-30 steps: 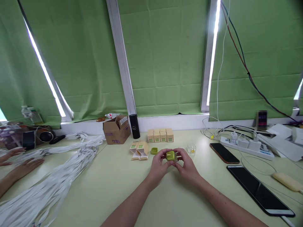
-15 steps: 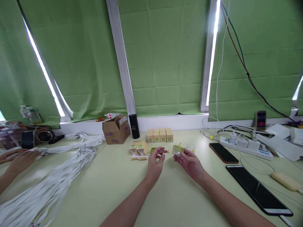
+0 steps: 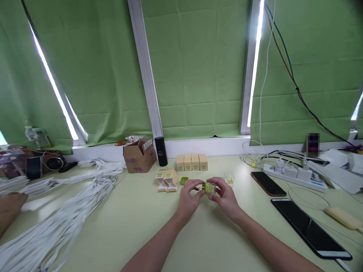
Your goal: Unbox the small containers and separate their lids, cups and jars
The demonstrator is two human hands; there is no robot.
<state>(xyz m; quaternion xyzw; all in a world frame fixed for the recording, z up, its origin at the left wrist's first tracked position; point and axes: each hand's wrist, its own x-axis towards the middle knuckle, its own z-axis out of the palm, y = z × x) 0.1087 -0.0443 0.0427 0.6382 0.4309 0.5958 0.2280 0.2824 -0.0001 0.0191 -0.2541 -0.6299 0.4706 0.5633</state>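
Note:
Held in front of me over the table is a small clear case with a green lid (image 3: 208,187), its green side turned to the left. My right hand (image 3: 226,196) is closed around its clear right end. My left hand (image 3: 189,198) pinches at the left of the green side, with thumb and fingertips bent inward. A small pale bit shows between those fingertips, too small to name. Just behind my left hand lies a loose green lid (image 3: 184,180). A clear container (image 3: 229,178) with something yellow in it stands behind my right hand.
Two opened kraft boxes (image 3: 166,180) lie left, with a row of small kraft boxes (image 3: 192,162) behind. Further left are a cardboard box (image 3: 139,156), black cylinder (image 3: 161,152), white straps (image 3: 76,204) and another person's hand (image 3: 11,209). Phones (image 3: 310,228) and a power strip (image 3: 295,177) are right.
My right hand has brought the case left and lower, turning its green side left. My left hand has closed in on it. The other person's hand has moved toward the left edge.

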